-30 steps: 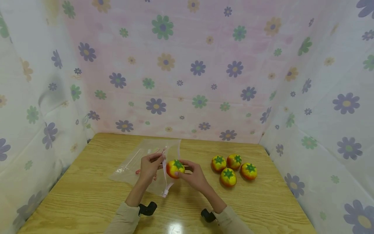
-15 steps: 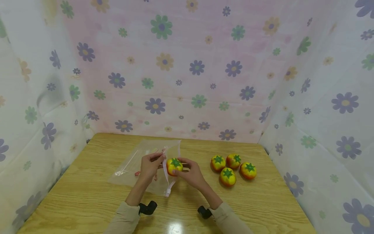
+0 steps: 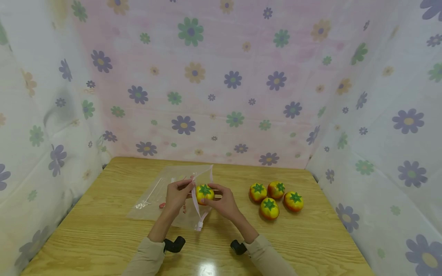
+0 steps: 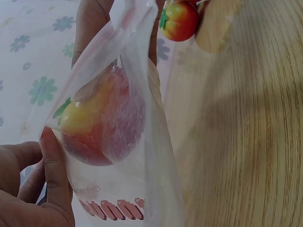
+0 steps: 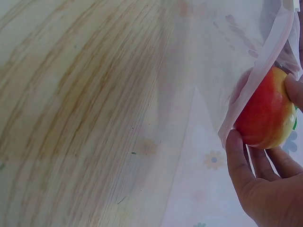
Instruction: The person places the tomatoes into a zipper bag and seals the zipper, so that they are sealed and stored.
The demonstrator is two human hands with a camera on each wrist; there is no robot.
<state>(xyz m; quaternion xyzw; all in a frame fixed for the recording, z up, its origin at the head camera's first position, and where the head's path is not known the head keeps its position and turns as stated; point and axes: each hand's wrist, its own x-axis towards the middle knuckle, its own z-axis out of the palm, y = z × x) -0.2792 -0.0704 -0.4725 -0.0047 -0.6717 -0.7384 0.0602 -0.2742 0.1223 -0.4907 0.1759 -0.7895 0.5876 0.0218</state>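
We seem to be looking into a small makeshift booth: flower-printed sheeting (image 3: 214,107), creased in places, hangs behind and along both sides of a wood-grain counter (image 3: 310,237). A bright reflection (image 3: 206,269) shines near the counter's front. The sheeting hides whatever room lies beyond, so we cannot tell whether it is a home, lab or workshop.

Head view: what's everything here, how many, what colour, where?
Table: one, wood-brown, beneath the objects
Bag: one, clear, pinkish-edged, left of table's middle
Slider: one, whitish, bag opening's near end
Held fruit: one, yellow-red, green top, at bag's opening
Loose fruits: four, same colours, table's right side
Flowered cloth: count unclear, pink and white, behind and beside table
Wrist devices: two, black, lower centre
Sleeves: two, beige, bottom
Left hand: one, pinching bag's edge
Right hand: one, gripping held fruit
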